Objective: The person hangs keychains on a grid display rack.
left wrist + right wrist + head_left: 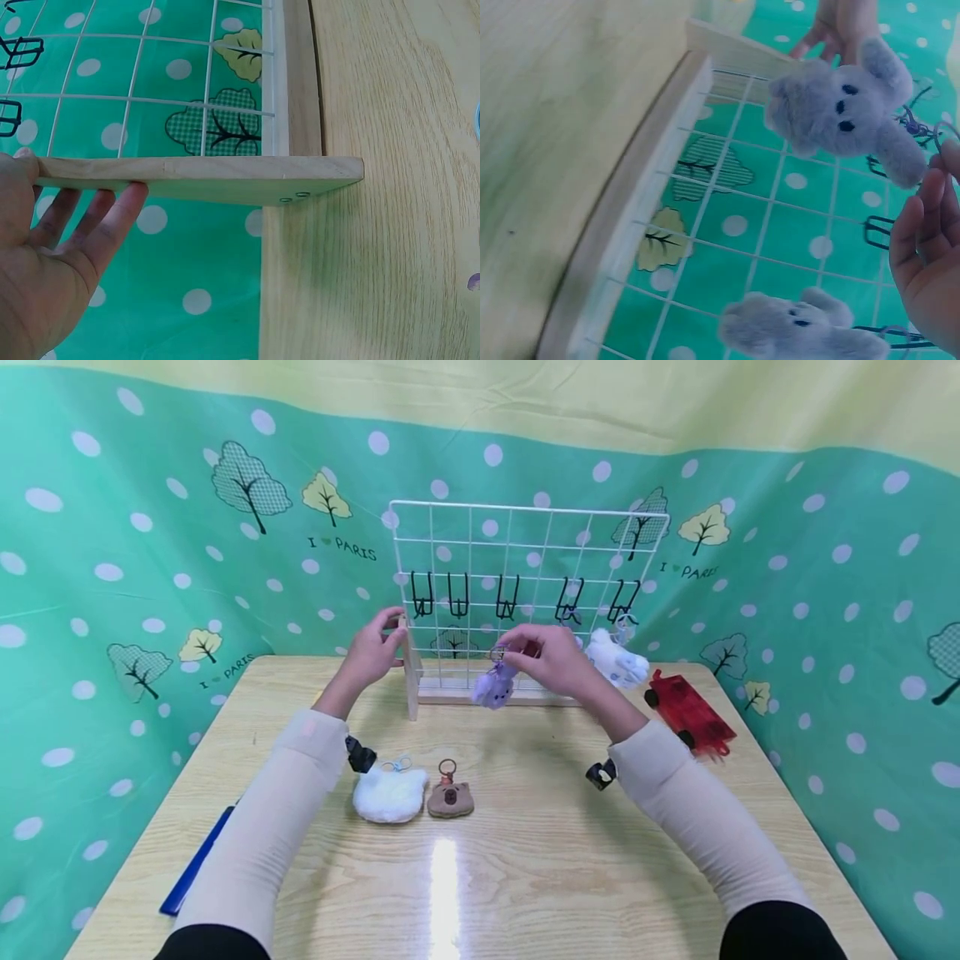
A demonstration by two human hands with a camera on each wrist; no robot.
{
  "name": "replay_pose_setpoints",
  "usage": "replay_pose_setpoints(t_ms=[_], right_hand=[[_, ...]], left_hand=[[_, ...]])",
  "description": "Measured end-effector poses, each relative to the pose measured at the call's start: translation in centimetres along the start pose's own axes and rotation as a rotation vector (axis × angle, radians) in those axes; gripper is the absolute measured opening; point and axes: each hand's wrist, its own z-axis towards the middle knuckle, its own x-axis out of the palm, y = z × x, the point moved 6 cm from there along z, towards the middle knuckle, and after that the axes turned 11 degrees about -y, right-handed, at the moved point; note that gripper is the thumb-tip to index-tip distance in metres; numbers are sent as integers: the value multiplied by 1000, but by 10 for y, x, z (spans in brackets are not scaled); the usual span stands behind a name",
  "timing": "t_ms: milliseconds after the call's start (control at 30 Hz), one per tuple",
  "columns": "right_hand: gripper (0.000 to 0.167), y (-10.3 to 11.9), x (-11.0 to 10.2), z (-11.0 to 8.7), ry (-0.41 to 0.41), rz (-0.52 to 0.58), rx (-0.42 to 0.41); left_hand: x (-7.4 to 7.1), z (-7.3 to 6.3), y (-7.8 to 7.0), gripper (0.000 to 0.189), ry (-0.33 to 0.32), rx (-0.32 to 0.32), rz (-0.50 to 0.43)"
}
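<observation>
Right hand (551,656) pinches purple plush keychain (492,688) by its ring (497,647), in front of white wire rack (528,509). Left hand (372,649) grips rack's wooden side panel (225,171).

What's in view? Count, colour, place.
Wire rack: 1, white, table back
Hooks: 5, black, on rack
Plush charms: 2, lavender, held and hanging
White plush: 1, white, hanging right
Fluffy charm: 1, white, left centre
Brown charm: 1, brown, beside it
Red item: 1, red, table right
Blue item: 1, blue, far left
Table: 1, beige, underneath
Cloth: 1, mostly green, behind
Cameras: 2, black, at wrists
Sleeves: 2, cream, forearms
Left hand: 1, gripping rack
Right hand: 1, holding charm
</observation>
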Motion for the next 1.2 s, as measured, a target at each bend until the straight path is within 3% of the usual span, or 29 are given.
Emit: replay_pose_setpoints(t_ms=[533,1067,1200], right_hand=[[18,1,-20,11,-183,-4,74],[26,-10,-23,14,-248,-45,192],[29,-7,-27,12,-252,-42,184]], left_hand=[[2,-1,2,49,7,-4,11],[2,-1,1,49,0,4,14],[1,0,1,48,-5,4,22]])
